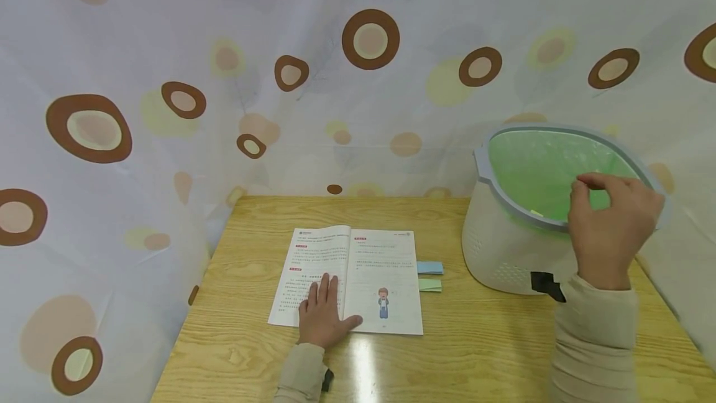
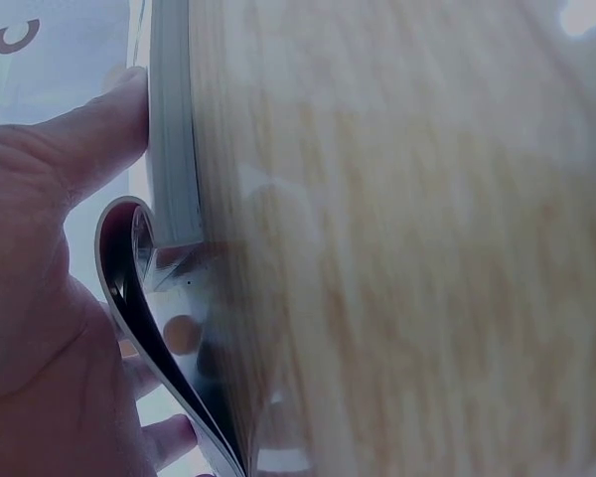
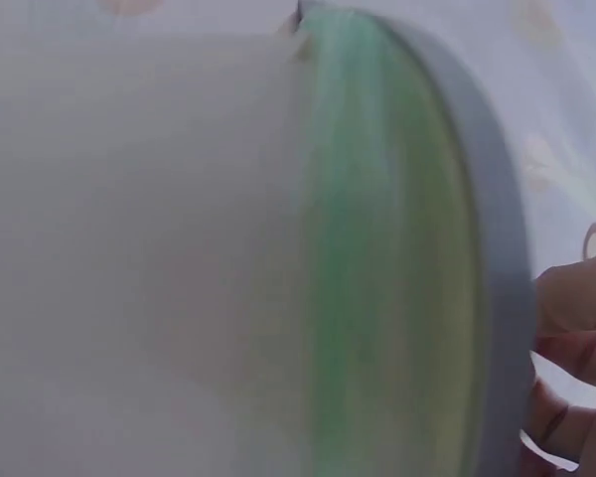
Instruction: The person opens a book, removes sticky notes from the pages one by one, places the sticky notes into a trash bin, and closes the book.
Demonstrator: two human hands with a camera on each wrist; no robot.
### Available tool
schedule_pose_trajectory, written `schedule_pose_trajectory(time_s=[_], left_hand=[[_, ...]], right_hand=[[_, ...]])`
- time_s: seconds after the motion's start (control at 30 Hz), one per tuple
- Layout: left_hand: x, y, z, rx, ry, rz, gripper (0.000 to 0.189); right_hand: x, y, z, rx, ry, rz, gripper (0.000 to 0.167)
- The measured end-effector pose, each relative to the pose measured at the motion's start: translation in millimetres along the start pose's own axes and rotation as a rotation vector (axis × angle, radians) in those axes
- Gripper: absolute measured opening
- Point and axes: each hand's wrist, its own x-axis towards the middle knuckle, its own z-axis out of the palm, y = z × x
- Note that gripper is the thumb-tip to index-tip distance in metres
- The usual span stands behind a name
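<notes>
Beige on both arms! The left sleeve (image 1: 299, 373) is plain cloth reaching the wrist, a small black piece (image 1: 327, 380) showing at its edge. Across to the right sleeve (image 1: 595, 344): matching beige, creased in soft folds, with an angular black tab (image 1: 548, 286) by the cuff (image 1: 606, 303). Left hand (image 1: 324, 319) and right hand (image 1: 615, 222) are bare.

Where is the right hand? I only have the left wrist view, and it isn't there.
Observer: In the head view, the right hand overlaps the near rim of a pale bin.
Operator: Anything small nearby?
Observer: Yes, a blue strip and a green strip show at the right edge of the open book.
Operator: Any illustration in it?
Observer: Yes, a cartoon figure on its right half.
</notes>
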Motion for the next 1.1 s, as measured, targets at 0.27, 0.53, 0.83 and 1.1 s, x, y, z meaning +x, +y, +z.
schedule_pose_trajectory(time_s=[0.27, 0.53, 0.83, 1.1], left_hand=[[3.9, -3.1, 4.1, 0.005, 0.006, -0.004, 0.105], [2.4, -2.3, 2.8, -0.004, -0.002, -0.009, 0.105], [1.6, -2.6, 3.0, -0.01, -0.008, -0.01, 0.105], [2.2, -2.8, 3.9, -0.008, -0.003, -0.011, 0.105]], right_hand=[[-11.0, -33, -13, 0.063, 0.108, -0.129, 0.024], [-36.4, -69, -16, 0.244, 0.176, -0.18, 0.02], [-65.4, -84, -1, 0.351, 0.036, -0.354, 0.027], [-98.6, -63, 26, 0.328, -0.292, -0.503, 0.007]])
